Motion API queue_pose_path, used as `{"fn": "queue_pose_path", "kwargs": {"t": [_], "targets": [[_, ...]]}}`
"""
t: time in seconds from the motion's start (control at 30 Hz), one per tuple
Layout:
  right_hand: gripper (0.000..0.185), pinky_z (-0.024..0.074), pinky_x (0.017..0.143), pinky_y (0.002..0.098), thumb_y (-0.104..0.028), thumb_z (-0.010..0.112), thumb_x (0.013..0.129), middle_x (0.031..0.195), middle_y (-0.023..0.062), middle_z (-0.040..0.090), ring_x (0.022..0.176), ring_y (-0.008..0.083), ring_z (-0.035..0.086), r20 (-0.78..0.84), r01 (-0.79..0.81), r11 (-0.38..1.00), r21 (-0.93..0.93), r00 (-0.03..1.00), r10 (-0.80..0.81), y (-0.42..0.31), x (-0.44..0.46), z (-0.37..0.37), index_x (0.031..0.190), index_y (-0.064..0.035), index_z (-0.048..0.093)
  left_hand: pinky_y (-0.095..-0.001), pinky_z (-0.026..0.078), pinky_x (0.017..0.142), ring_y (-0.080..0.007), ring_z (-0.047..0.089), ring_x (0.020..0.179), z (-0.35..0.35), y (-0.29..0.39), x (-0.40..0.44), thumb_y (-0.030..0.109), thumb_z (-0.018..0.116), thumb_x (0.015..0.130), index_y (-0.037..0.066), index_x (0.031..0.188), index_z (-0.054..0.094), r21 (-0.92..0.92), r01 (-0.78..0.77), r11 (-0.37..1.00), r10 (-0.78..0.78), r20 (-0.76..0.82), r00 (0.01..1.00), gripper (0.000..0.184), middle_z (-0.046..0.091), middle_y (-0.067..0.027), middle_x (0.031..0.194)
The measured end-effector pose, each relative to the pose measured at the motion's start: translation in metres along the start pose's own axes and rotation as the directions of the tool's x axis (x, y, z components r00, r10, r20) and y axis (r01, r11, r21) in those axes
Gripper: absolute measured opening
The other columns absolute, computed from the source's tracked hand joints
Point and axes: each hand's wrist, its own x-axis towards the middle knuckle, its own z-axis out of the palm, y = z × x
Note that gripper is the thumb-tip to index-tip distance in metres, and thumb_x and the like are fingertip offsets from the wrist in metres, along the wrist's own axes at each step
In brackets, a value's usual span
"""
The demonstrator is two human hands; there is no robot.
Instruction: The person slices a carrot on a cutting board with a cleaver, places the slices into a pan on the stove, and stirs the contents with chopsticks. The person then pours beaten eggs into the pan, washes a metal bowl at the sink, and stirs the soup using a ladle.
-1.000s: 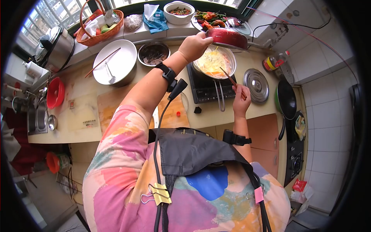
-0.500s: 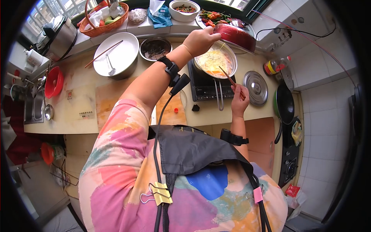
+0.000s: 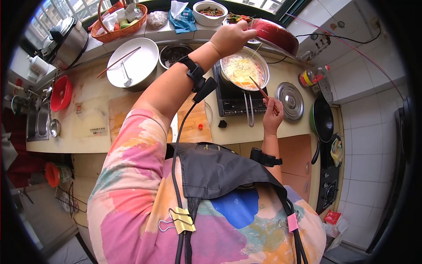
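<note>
My left hand (image 3: 232, 38) is closed on the edge of a red bowl (image 3: 277, 37), which is tilted on its side above the far rim of a saucepan. A thin pale strand or stream shows between the bowl and the saucepan; I cannot tell which. The long-handled metal saucepan (image 3: 249, 110) sits on a black induction cooker (image 3: 228, 104) and holds a pale yellow and orange food (image 3: 243, 70). In my right hand (image 3: 273, 116) are wooden chopsticks (image 3: 261, 90), their tips over the near right side of the food.
Right of the cooker lie a metal lid (image 3: 290, 102), a bottle (image 3: 313, 77) and a green-sided wok (image 3: 323, 119). To the left stand a large white pot (image 3: 147, 72), a dark bowl (image 3: 169, 55) and a wooden cutting board (image 3: 125, 114). A basket (image 3: 132, 31) sits on the sill.
My left hand and the red bowl have moved slightly up and to the right, away from the saucepan. My right hand and the chopsticks stay nearly where they were.
</note>
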Motion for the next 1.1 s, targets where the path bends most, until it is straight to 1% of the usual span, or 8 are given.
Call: {"fn": "queue_pose_path", "kwargs": {"t": [0.03,0.43,0.63,1.1], "targets": [[0.02,0.0489,0.073,0.0225,-0.013,0.052,0.094,0.091,0.0077,0.056,0.08,0.0146,0.064,0.002,0.007,1.0,-0.007,1.0,-0.007,0.001,0.0,0.0,0.095,0.0053,0.06,-0.032,0.049,0.052,-0.0236,0.058,0.06,-0.001,-0.001,0.002,0.014,0.062,0.079,0.016,0.09,0.056,0.01,-0.006,1.0,0.006,-0.012,1.0,0.013,0.052,-0.0059,0.076],[0.02,0.0491,0.072,0.0228,-0.013,0.052,0.094,0.09,0.0078,0.057,0.081,0.015,0.064,0.009,0.004,1.0,0.008,1.0,-0.004,0.004,-0.001,-0.001,0.095,0.0051,0.06,-0.0322,0.048,0.051,-0.0227,0.058,0.06,-0.011,-0.004,0.011,0.014,0.062,0.08,0.015,0.09,0.056,0.029,-0.049,0.998,0.052,-0.091,0.995,0.012,0.051,-0.0055,0.075],[0.019,0.0488,0.072,0.0225,-0.013,0.052,0.094,0.09,0.0076,0.058,0.081,0.0149,0.064,0.021,0.001,1.0,0.028,1.0,-0.001,0.004,-0.001,0.001,0.095,0.005,0.06,-0.0313,0.049,0.05,-0.0221,0.058,0.059,-0.012,-0.005,0.011,0.015,0.061,0.081,0.015,0.09,0.056,0.06,-0.023,0.998,0.027,-0.059,0.998,0.011,0.051,-0.0051,0.075],[0.02,0.0487,0.072,0.0221,-0.013,0.051,0.094,0.09,0.007,0.058,0.081,0.0141,0.064,0.033,0.007,1.0,0.015,0.999,-0.007,0.0,0.002,0.002,0.095,0.0045,0.06,-0.0322,0.049,0.051,-0.023,0.058,0.059,-0.012,-0.003,0.01,0.015,0.061,0.081,0.015,0.091,0.056,0.055,-0.024,0.998,0.029,-0.083,0.996,0.011,0.051,-0.006,0.074]]}}
